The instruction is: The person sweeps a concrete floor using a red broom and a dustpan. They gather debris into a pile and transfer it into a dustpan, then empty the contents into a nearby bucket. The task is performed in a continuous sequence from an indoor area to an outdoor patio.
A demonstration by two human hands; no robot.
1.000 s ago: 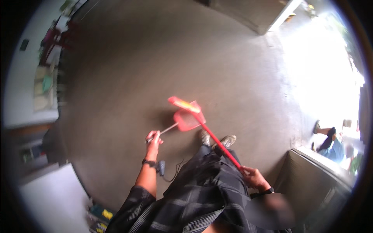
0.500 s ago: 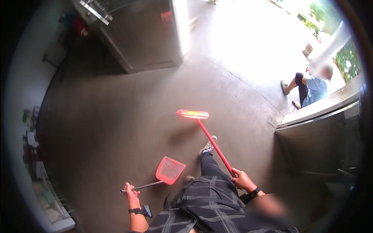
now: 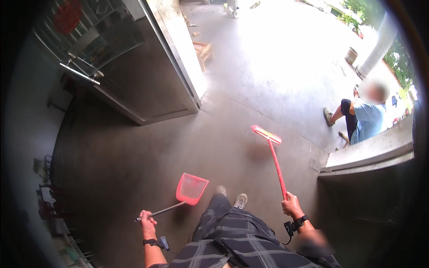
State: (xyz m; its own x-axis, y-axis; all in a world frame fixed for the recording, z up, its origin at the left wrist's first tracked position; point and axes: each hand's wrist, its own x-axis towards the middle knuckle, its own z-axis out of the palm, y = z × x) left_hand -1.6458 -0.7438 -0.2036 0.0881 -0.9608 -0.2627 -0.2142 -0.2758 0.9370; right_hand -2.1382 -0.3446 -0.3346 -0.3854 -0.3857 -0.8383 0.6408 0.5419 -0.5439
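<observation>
My left hand (image 3: pixel 147 222) is closed round the end of the grey handle of a red dustpan (image 3: pixel 192 189). The pan hangs ahead and to the right of that hand, over the floor, and looks empty. My right hand (image 3: pixel 291 205) grips the red stick of a broom (image 3: pixel 277 167). Its red and yellow head (image 3: pixel 267 134) points away from me, with a shadow on the floor a little nearer to me. I cannot tell whether the bristles touch the floor.
A metal door (image 3: pixel 147 76) stands open at the far left. Beyond the doorway a seated person (image 3: pixel 368 118) in a light blue shirt is at the right, beside the door frame (image 3: pixel 371 149). A wooden stool (image 3: pixel 202 51) and a bucket (image 3: pixel 351 56) are outside. Shelved items line the left wall.
I have stepped forward, closer to the doorway. The broom has swung to the right with my right hand. The dustpan stays in my left hand, nearly in the same place.
</observation>
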